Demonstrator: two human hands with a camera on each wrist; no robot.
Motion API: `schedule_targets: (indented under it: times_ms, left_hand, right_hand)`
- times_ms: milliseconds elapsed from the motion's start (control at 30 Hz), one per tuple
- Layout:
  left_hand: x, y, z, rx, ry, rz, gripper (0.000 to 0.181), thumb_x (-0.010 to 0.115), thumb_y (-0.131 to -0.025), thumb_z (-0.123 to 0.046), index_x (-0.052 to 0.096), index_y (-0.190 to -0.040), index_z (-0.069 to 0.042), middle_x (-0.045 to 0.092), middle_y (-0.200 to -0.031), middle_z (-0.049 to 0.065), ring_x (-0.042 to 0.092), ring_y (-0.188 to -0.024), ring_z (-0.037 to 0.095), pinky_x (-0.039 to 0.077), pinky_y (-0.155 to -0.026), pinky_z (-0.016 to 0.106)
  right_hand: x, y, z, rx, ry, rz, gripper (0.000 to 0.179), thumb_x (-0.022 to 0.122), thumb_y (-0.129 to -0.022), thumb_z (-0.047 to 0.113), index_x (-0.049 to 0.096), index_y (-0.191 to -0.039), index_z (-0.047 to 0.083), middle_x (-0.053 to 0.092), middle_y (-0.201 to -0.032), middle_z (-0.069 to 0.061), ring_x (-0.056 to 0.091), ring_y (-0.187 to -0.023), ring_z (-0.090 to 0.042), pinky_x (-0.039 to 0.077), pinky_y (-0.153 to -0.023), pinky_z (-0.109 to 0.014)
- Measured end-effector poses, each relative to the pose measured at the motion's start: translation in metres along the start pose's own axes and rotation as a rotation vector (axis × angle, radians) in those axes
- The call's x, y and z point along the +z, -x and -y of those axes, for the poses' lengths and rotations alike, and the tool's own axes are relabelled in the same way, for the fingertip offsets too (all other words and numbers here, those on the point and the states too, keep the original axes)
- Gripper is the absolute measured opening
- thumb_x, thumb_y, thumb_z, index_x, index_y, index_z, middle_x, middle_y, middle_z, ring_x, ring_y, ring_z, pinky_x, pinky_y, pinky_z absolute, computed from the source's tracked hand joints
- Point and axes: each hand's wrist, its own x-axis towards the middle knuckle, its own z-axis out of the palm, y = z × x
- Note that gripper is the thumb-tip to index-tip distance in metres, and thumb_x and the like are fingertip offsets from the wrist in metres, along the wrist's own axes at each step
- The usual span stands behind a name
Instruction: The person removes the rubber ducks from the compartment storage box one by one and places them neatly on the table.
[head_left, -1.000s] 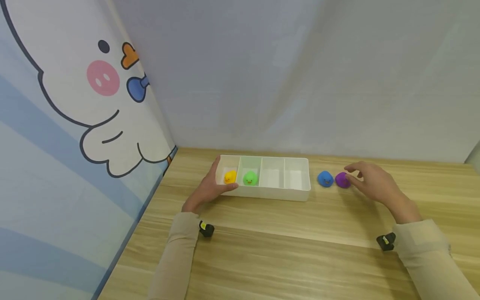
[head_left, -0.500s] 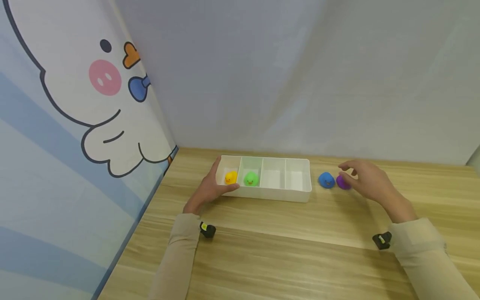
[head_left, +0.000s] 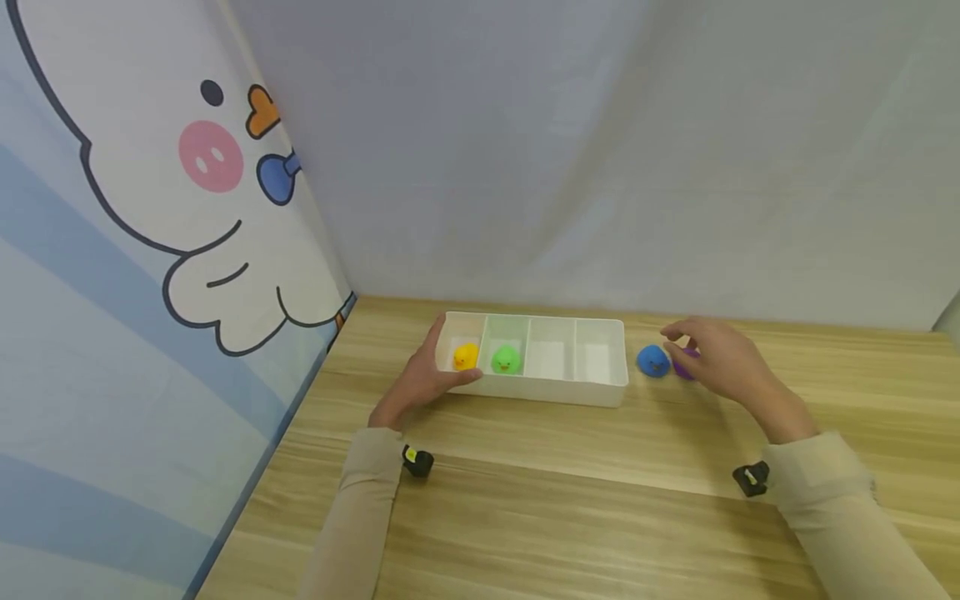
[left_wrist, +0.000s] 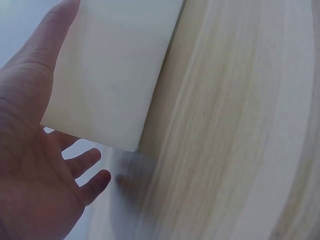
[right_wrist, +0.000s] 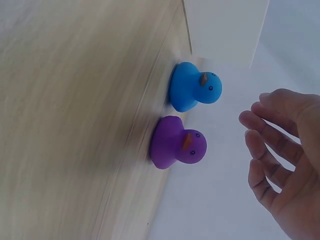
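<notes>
A white divided box [head_left: 551, 390] stands on the table. My left hand [head_left: 420, 379] grips its left end, thumb along the front wall; in the left wrist view the fingers [left_wrist: 92, 185] show beyond the end wall. A yellow rubber duck [head_left: 466, 357] sits in the leftmost compartment, a green rubber duck [head_left: 506, 361] in the one beside it. To the right of the box are a blue rubber duck [head_left: 653, 362] and a purple rubber duck [right_wrist: 175, 142], side by side. My right hand [head_left: 712, 354] hovers by them, holding nothing, fingers loosely bent, partly hiding the purple duck in the head view.
The two right compartments of the box hold nothing. Behind the wooden table [head_left: 570, 517] hangs a pale curtain [head_left: 600, 167], and a printed cartoon cloth [head_left: 112, 333] covers the left side. Each wrist carries a small black camera [head_left: 417, 461].
My right hand has moved left, from beside the purple duck to above it and toward the blue one. The box and my left hand have shifted slightly right.
</notes>
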Motion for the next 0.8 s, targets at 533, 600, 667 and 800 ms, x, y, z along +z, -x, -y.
schedule_targets:
  times_ms: [533, 600, 667, 800]
  left_hand:
    - [0.000, 0.000, 0.002, 0.004, 0.009, 0.003, 0.123, 0.084, -0.081, -0.047, -0.003, -0.166, -0.027, 0.021, -0.171, 0.010, 0.033, -0.153, 0.034, 0.027, -0.127, 0.056]
    - [0.001, 0.000, 0.002, 0.004, 0.003, 0.001, 0.123, 0.084, -0.081, -0.048, -0.003, -0.166, -0.028, 0.020, -0.172, 0.010, 0.033, -0.153, 0.034, 0.027, -0.126, 0.056]
    - [0.001, 0.000, 0.001, 0.002, -0.004, 0.000, 0.123, 0.084, -0.080, -0.050, -0.003, -0.166, -0.029, 0.019, -0.172, 0.010, 0.032, -0.154, 0.034, 0.027, -0.126, 0.056]
    - [0.001, -0.001, 0.002, 0.008, -0.016, 0.006, 0.124, 0.083, -0.081, -0.051, -0.004, -0.166, -0.028, 0.018, -0.172, 0.010, 0.032, -0.154, 0.034, 0.027, -0.126, 0.056]
  right_hand:
    - [0.006, -0.019, 0.030, -0.073, 0.027, 0.000, 0.027, 0.064, -0.100, 0.020, 0.073, -0.120, 0.005, 0.073, -0.123, -0.018, 0.071, -0.093, -0.031, 0.057, -0.074, -0.047]
    - [0.007, -0.022, 0.034, -0.079, 0.032, -0.001, 0.026, 0.064, -0.100, 0.020, 0.073, -0.119, 0.006, 0.073, -0.123, -0.017, 0.071, -0.092, -0.030, 0.057, -0.074, -0.046]
    - [0.008, -0.024, 0.039, -0.086, 0.030, 0.001, 0.025, 0.064, -0.100, 0.020, 0.073, -0.119, 0.007, 0.073, -0.123, -0.015, 0.071, -0.092, -0.029, 0.058, -0.074, -0.046]
    - [0.011, -0.029, 0.047, -0.110, 0.022, 0.000, 0.025, 0.063, -0.099, 0.019, 0.073, -0.119, 0.006, 0.074, -0.122, -0.016, 0.072, -0.092, -0.029, 0.058, -0.076, -0.047]
